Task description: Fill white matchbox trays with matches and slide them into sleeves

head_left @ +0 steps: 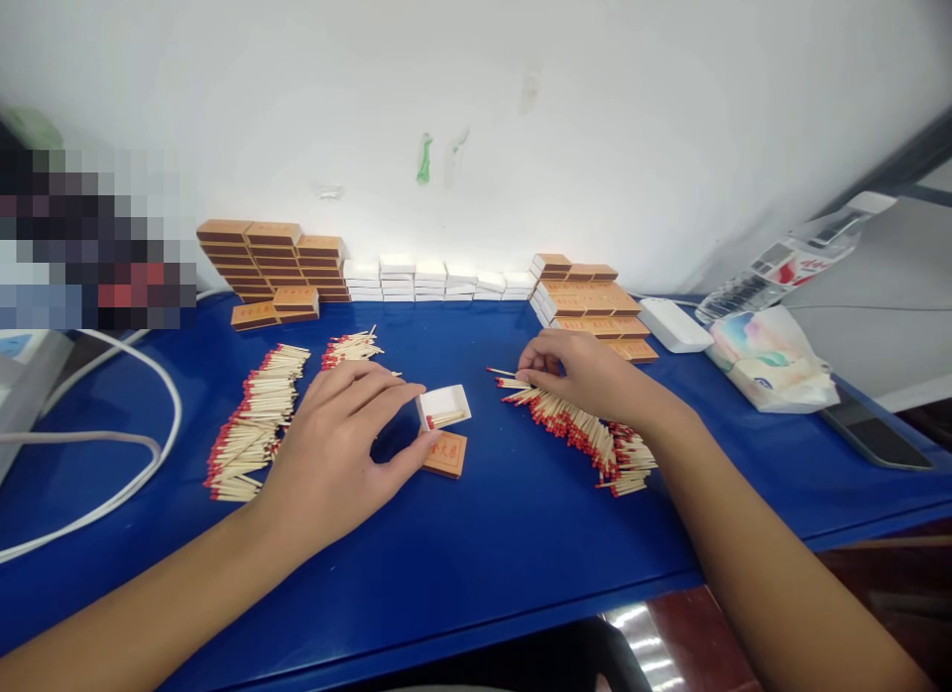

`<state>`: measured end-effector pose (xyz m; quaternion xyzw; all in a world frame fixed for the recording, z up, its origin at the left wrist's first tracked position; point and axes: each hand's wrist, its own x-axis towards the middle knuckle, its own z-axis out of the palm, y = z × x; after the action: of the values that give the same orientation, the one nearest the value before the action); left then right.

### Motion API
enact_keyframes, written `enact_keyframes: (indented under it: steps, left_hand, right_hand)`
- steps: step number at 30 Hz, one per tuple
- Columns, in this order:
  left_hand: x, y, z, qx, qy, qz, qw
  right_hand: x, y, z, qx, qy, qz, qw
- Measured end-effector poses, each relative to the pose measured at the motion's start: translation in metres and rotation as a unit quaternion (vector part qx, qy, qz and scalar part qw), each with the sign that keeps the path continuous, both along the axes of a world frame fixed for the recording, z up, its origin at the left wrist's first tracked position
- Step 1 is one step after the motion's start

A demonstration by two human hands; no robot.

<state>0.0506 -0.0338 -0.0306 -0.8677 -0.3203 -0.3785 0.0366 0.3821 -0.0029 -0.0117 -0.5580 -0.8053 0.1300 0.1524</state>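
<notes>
My left hand (338, 439) pinches a small white matchbox tray (444, 401) between thumb and fingers. A few red-tipped matches (447, 417) lie inside the tray. Just below it, partly covered by the tray and my thumb, an orange matchbox sleeve (447, 456) rests on the blue table. At the far end of the right-hand match pile (569, 421), my right hand (576, 370) is closed, with thumb and fingers pinched on a match or two. Red heads stick out to the left of those fingertips; the exact number held is hidden.
Two more match piles lie on the left, one long (253, 419) and one small (351, 349). Along the wall stand orange matchboxes (272, 261), white trays (415, 282) and more matchboxes (591, 300). A white adapter (674, 325), tissue pack (770, 360), phone (878, 434) and white cable (168, 395) are at the sides.
</notes>
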Motion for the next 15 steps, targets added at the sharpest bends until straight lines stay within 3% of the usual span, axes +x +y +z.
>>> enact_keyframes:
  steps: [9, 15]
  left_hand:
    - [0.001, 0.000, 0.000, 0.002, 0.000, 0.002, 1.000]
    - [0.001, 0.000, 0.000, 0.001, 0.005, 0.001, 1.000]
  right_hand:
    - [-0.003, -0.001, 0.003, -0.025, 0.020, 0.009, 0.999]
    - [-0.009, 0.001, -0.003, -0.001, 0.025, 0.013, 1.000]
